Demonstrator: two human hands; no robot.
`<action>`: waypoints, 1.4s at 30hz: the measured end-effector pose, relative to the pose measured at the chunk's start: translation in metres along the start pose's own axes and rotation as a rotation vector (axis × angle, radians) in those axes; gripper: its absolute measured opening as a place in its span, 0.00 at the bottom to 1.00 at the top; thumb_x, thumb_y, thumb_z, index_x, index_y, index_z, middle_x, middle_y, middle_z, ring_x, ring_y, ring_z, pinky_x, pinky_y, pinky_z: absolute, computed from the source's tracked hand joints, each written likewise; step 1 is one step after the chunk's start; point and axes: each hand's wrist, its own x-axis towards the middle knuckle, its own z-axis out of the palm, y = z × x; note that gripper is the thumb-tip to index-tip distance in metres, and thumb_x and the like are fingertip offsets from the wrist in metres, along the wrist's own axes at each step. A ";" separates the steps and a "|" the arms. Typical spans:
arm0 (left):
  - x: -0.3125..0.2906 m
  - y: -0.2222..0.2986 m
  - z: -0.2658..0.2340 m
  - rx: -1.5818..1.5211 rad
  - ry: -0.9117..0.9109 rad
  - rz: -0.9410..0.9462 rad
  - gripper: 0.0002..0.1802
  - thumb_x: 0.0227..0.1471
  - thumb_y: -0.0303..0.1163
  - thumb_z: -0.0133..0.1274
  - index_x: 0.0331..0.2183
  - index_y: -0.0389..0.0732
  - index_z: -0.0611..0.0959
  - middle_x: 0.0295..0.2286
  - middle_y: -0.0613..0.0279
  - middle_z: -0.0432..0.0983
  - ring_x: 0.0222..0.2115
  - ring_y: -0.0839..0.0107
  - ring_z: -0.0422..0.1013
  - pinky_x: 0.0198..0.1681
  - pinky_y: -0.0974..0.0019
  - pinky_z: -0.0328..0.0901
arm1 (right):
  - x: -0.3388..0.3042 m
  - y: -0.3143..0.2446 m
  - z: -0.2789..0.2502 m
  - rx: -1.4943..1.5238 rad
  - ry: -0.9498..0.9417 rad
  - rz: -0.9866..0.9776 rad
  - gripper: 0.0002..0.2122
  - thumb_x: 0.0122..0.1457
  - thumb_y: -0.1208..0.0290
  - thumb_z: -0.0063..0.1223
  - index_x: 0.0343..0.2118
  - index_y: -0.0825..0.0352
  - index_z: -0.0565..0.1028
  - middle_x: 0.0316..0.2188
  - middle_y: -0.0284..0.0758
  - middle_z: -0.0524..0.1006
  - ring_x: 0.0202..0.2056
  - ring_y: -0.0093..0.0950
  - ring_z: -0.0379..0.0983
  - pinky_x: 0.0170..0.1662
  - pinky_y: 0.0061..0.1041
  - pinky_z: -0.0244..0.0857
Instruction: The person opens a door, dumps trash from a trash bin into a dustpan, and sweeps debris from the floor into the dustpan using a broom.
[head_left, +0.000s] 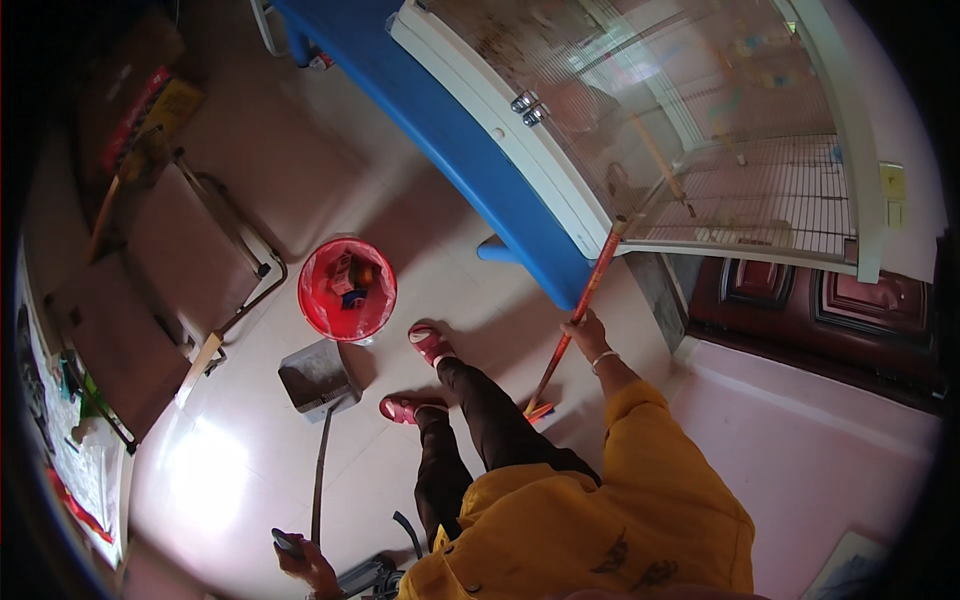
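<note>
Red long-handled broom [599, 268]; grey scoop-shaped plastic dustpan [318, 376], dark stick handle.
We record the right grip [588, 332] closed round the broom's handle, beside the blue table's [480, 185] near corner; left grip [308, 568] closed at the dustpan's handle end; dustpan on pale tiled floor [410, 260], near a round red bin [318, 318].

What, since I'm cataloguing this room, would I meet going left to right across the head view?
Brown metal-framed chair, red bin, right red sandal, right hand holding the broom, dark red panelling.
</note>
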 end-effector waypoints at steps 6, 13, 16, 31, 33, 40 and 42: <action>-0.006 0.013 0.003 -0.026 0.026 -0.035 0.08 0.43 0.28 0.47 0.28 0.36 0.70 0.21 0.68 0.63 0.18 0.80 0.57 0.18 0.74 0.54 | -0.051 0.067 0.023 -0.304 -0.365 0.428 0.20 0.43 0.57 0.59 0.28 0.72 0.74 0.21 0.37 0.75 0.16 0.30 0.70 0.20 0.27 0.65; -0.025 -0.021 -0.012 0.032 0.089 -0.048 0.08 0.43 0.28 0.47 0.30 0.36 0.71 0.22 0.67 0.64 0.20 0.78 0.59 0.21 0.73 0.57 | -0.082 -0.008 0.129 -0.360 -0.523 -0.535 0.16 0.51 0.59 0.47 0.34 0.68 0.73 0.27 0.44 0.74 0.33 0.42 0.71 0.39 0.39 0.64; -0.034 -0.025 -0.017 -0.041 0.062 -0.022 0.09 0.45 0.25 0.47 0.32 0.33 0.71 0.24 0.61 0.67 0.23 0.74 0.63 0.23 0.72 0.59 | -0.062 -0.040 0.175 -0.411 -0.491 -0.678 0.17 0.49 0.65 0.52 0.40 0.69 0.70 0.28 0.42 0.75 0.34 0.39 0.72 0.39 0.36 0.65; -0.029 -0.013 -0.022 0.134 0.115 -0.098 0.06 0.38 0.22 0.42 0.25 0.34 0.70 0.22 0.56 0.67 0.20 0.68 0.64 0.24 0.67 0.61 | -0.032 -0.165 0.342 -0.883 -0.450 -1.336 0.23 0.49 0.71 0.44 0.51 0.66 0.63 0.52 0.45 0.63 0.57 0.43 0.52 0.59 0.45 0.43; -0.025 -0.013 -0.019 0.115 0.135 -0.062 0.07 0.37 0.21 0.42 0.25 0.34 0.70 0.22 0.55 0.67 0.20 0.68 0.65 0.24 0.69 0.61 | -0.017 -0.161 0.365 -0.972 -0.458 -1.280 0.20 0.53 0.70 0.38 0.51 0.67 0.63 0.51 0.44 0.64 0.57 0.43 0.53 0.60 0.46 0.41; -0.033 -0.012 -0.021 0.096 0.124 -0.061 0.08 0.36 0.20 0.41 0.26 0.35 0.71 0.22 0.55 0.68 0.20 0.69 0.65 0.24 0.71 0.60 | -0.005 -0.187 0.380 -1.239 -0.684 -1.249 0.15 0.45 0.75 0.52 0.39 0.67 0.71 0.41 0.41 0.71 0.46 0.40 0.66 0.49 0.36 0.62; -0.039 -0.017 -0.021 0.120 0.114 -0.058 0.09 0.36 0.19 0.41 0.26 0.35 0.70 0.21 0.55 0.68 0.20 0.69 0.65 0.24 0.71 0.60 | -0.007 -0.192 0.377 -1.208 -0.631 -1.377 0.15 0.47 0.74 0.49 0.40 0.67 0.70 0.39 0.42 0.73 0.46 0.40 0.67 0.48 0.35 0.62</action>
